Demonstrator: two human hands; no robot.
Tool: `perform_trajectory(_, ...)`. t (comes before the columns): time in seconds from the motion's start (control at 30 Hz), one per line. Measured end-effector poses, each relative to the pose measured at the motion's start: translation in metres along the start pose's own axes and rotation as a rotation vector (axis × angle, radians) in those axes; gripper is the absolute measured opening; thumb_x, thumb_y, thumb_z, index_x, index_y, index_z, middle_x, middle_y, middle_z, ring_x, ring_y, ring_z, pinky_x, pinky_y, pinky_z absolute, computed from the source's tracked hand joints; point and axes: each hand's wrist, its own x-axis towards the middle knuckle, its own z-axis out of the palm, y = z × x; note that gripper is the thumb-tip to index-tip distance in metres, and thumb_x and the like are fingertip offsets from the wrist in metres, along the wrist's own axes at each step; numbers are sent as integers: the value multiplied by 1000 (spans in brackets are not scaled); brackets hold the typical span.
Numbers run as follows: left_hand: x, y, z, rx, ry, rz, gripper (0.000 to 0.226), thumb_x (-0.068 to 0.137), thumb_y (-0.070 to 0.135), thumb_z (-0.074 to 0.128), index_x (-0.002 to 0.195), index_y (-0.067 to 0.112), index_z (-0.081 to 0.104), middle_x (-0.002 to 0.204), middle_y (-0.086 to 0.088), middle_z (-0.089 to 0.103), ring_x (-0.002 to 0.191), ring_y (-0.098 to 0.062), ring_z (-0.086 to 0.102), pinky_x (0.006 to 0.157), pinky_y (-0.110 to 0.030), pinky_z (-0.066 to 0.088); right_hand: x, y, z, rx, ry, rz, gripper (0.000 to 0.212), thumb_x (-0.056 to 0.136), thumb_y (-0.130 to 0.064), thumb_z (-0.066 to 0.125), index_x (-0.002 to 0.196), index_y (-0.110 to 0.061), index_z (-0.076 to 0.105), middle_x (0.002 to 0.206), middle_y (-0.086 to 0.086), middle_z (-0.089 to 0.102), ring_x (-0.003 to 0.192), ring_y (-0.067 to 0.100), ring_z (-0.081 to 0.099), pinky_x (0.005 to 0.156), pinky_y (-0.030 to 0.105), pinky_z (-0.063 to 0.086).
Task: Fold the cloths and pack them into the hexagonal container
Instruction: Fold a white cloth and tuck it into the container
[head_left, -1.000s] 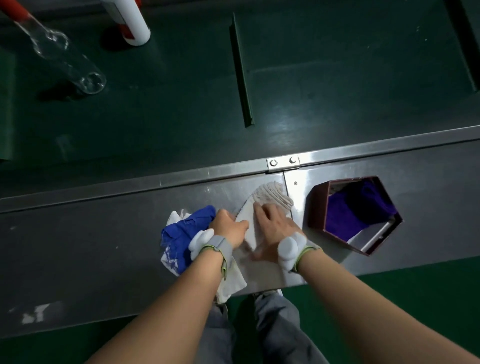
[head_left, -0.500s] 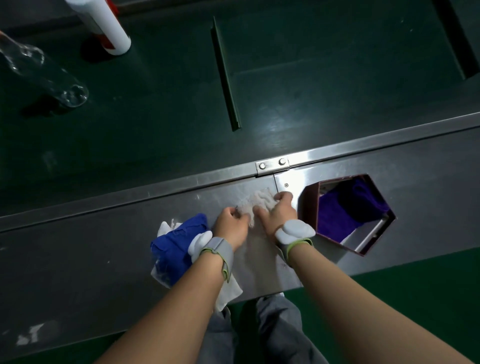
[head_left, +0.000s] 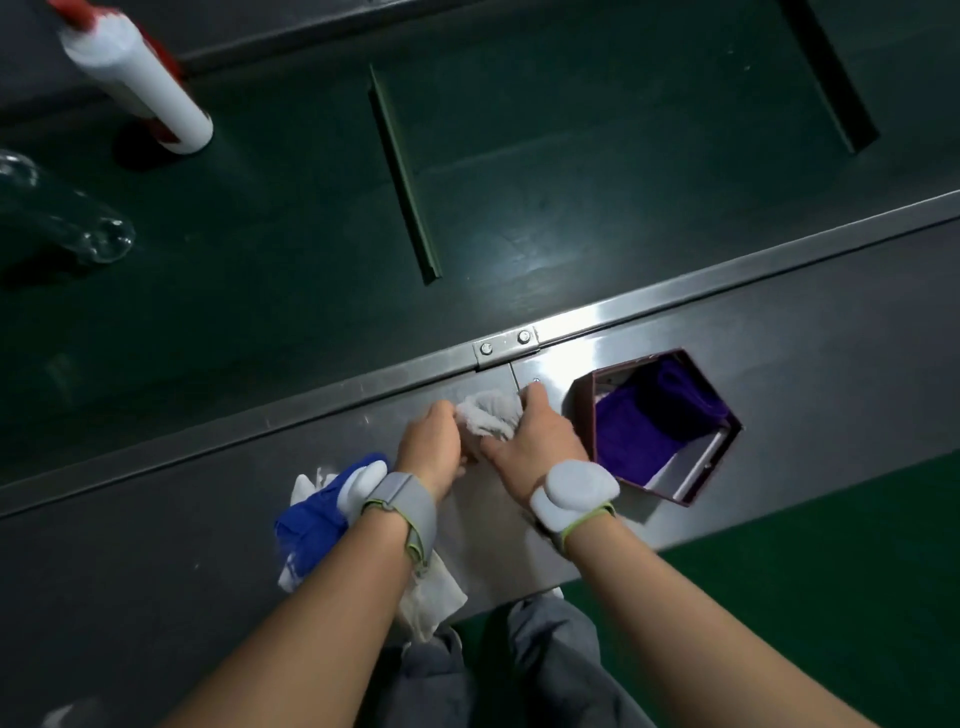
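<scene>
Since a second ago the pale cloth (head_left: 488, 415) has gone from lying spread under flat palms to a tight bundle gathered between both hands, and they have slid up toward the steel rail.

Far left, a clear bottle (head_left: 67, 223) and a white tube (head_left: 140, 88) lie on the green mat, well apart from the work. Coming in, a blue cloth (head_left: 317, 514) sits crumpled on a white cloth (head_left: 431, 597) at the table's near edge, both waiting their turn.

Now the action: the left hand (head_left: 431, 447) has its fingers curled shut on the bundle's left end, and the right hand (head_left: 535, 441) is closed around its right side, thumb tucked under. The bundle rests on the steel table (head_left: 779, 374), just left of the hexagonal container (head_left: 582, 410), where a purple cloth (head_left: 644, 431) already lies along the far wall.

By the look of it, this is the last tuck before packing. To do it well, the loose corner should be squeezed under, the roll kept compact, then carried right in one short move and set into the bare near part of the box, beside the purple one.
</scene>
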Motion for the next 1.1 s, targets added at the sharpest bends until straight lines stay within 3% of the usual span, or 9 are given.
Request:
perform_trajectory(0.1,-28,30,25,58,-30,199,39,73,43,38,71,17,66,87,-14,72,80,-37,63,75,-42,51,-29,20,-44,-20,184,52,43,71,-52,64,92,-32,32,85,0,60,80,32,63,65,35,47)
perform_trajectory(0.2,-56,43,64,448,42,636,22,83,31,48,89,22,67,93,-7,74,88,-30,65,75,-29,48,-43,55,-84,-51,277,130,37,74,-49,60,93,-30,35,87,5,65,76,32,61,66,38,50)
perform_trajectory(0.27,-65,50,88,697,-21,823,22,86,24,47,98,21,65,99,-8,72,92,-31,64,76,-32,47,-41,74,-96,-108,263,203,36,77,-46,60,97,-27,37,90,9,66,78,33,60,65,37,49)
perform_trajectory(0.43,-66,59,130,1500,-219,925,20,83,13,48,101,11,58,105,-13,67,102,-35,59,95,-41,37,-20,102,-106,-151,239,211,33,82,-46,59,100,-23,43,90,12,65,77,34,59,61,34,44)
perform_trajectory(0.57,-55,65,149,1736,-78,968,19,85,18,42,74,26,55,89,-3,70,100,-28,57,115,-54,-1,-7,121,-115,-190,303,257,30,81,-43,58,97,-24,42,74,8,52,64,32,49,57,33,37)
perform_trajectory(0.67,-47,53,159,1919,-154,873,24,85,21,44,100,23,63,106,-6,67,118,-32,43,113,-54,-2,-4,131,-117,-172,298,239,29,80,-41,59,93,-24,40,72,7,52,62,32,48,55,32,36)
perform_trajectory(0.77,-39,43,166,1944,-164,780,42,83,27,49,124,17,46,110,-11,67,122,-34,39,111,-51,6,-3,134,-117,-164,297,218,31,79,-42,59,88,-25,34,71,5,50,61,31,46,54,32,33)
perform_trajectory(0.93,-32,40,178,1763,-62,692,56,82,25,54,129,3,38,110,-10,65,121,-33,43,112,-52,5,-2,132,-115,-172,285,213,34,81,-41,59,89,-25,31,66,1,43,60,30,45,52,31,31)
perform_trajectory(1.1,-26,39,171,1678,-109,707,23,75,17,53,97,18,58,97,-7,68,116,-32,45,109,-58,3,-5,130,-116,-133,273,176,33,82,-43,57,90,-23,32,69,1,47,61,29,47,52,31,32)
